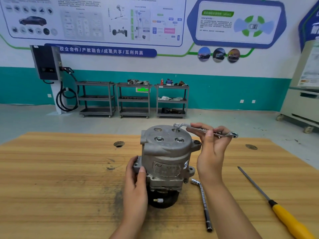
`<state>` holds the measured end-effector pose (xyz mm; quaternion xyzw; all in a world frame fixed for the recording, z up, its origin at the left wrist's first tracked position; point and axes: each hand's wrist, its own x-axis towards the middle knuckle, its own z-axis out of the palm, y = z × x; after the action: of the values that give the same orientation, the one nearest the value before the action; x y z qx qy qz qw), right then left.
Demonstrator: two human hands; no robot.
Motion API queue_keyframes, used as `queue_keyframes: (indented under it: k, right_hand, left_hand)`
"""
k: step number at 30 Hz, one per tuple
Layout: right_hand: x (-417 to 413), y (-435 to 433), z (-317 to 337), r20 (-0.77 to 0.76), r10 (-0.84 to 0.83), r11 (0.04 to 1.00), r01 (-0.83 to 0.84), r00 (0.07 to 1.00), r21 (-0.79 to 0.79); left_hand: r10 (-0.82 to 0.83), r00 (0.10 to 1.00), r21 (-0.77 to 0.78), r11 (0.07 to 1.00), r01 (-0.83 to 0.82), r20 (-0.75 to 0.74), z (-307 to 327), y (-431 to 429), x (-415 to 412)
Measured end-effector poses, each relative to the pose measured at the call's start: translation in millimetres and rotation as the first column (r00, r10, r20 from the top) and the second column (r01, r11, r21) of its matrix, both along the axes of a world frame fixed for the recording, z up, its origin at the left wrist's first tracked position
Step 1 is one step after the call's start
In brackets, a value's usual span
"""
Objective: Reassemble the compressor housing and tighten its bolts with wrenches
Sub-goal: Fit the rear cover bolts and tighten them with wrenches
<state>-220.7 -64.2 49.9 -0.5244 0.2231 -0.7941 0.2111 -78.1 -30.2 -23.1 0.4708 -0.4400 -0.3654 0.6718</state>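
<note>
A: What's the right hand doing?

B: It's pinched around the shank of a ring wrench, thumb on the near side, fingers over the far side. The wrench's ring sits on a bolt at the far right of the compressor's top face. That bolt stands proud, threads showing.

A: And the left hand?

B: Clasped against the near left side of the compressor, thumb pressed on a flange, fingers wrapped behind it.

A: Where's the compressor itself?

B: Standing upright on the wooden table, about the middle, its black pulley end down. Two more bolts on the near side of the top are seated low. The far left hole looks open.

A: Anything else close by?

B: An L-shaped socket wrench lies on the table just right of the compressor, near the right forearm. Farther right lies a file with a yellow handle, well apart from the compressor.

A: Beyond the table?

B: Three grey carts along the teal wall, and a charger to their left.
</note>
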Motion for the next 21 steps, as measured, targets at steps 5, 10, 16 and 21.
queue_keyframes:
  k: [5,10,16,21]
  right_hand:
    - [5,14,-5,-0.279,-0.155,0.987,0.135,0.948,-0.09]
    - [-1,21,5,-0.595,-0.353,0.932,0.328,0.722,-0.155]
    - [9,18,38,-0.77,-0.374,0.914,0.347,0.517,-0.21]
    - [19,1,72,-0.922,-0.193,0.946,0.313,0.335,-0.085]
  left_hand:
    - [0.01,0.999,-0.001,1.0,-0.01,0.043,-2,-1,1]
    - [-0.007,0.999,-0.003,1.0,0.007,0.043,-4,-2,4]
    - [-0.023,1.0,0.007,1.0,0.023,0.02,-4,-2,4]
    - [-0.038,0.999,0.018,0.999,0.038,0.001,-3,-2,5]
